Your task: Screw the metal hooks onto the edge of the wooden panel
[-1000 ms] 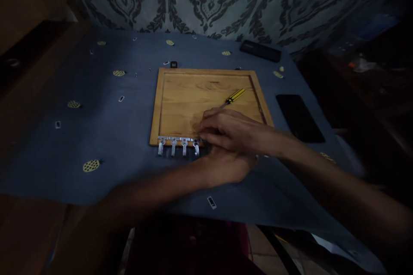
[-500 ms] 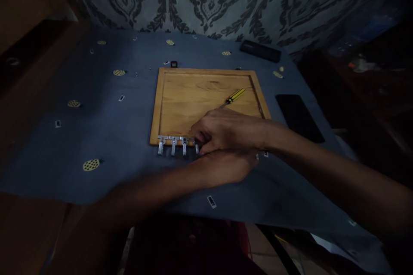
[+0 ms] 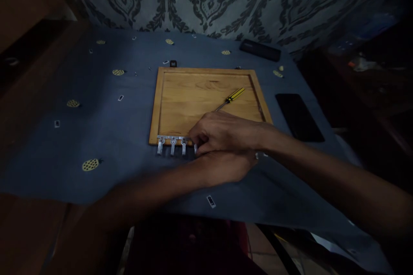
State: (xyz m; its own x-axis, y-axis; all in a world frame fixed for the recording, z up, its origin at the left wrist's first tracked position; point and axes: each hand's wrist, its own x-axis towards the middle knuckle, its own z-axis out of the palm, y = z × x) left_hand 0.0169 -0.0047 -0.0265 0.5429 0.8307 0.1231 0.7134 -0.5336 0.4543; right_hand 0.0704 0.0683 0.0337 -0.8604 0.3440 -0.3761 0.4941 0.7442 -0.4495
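Observation:
A wooden board (image 3: pixel 193 99) with a raised frame lies on a blue cloth. A metal hook rail (image 3: pixel 172 142) runs along its near edge, with three hooks showing. My right hand (image 3: pixel 226 131) lies over the rail's right end, fingers curled and pinched at the fourth hook. My left hand (image 3: pixel 226 167) rests on the cloth just below it, partly hidden under the right hand, its fingers out of sight. A yellow-and-black screwdriver (image 3: pixel 232 97) lies on the board behind my right hand.
A black phone (image 3: pixel 299 117) lies right of the board, and a dark flat case (image 3: pixel 260 50) at the back right. Small dark bits dot the patterned blue cloth (image 3: pixel 97 129). Patterned wallpaper rises behind. The cloth's near edge hangs off the table.
My right hand has crept a little to the left along the hook rail, covering the fourth hook. The left hand has hardly moved.

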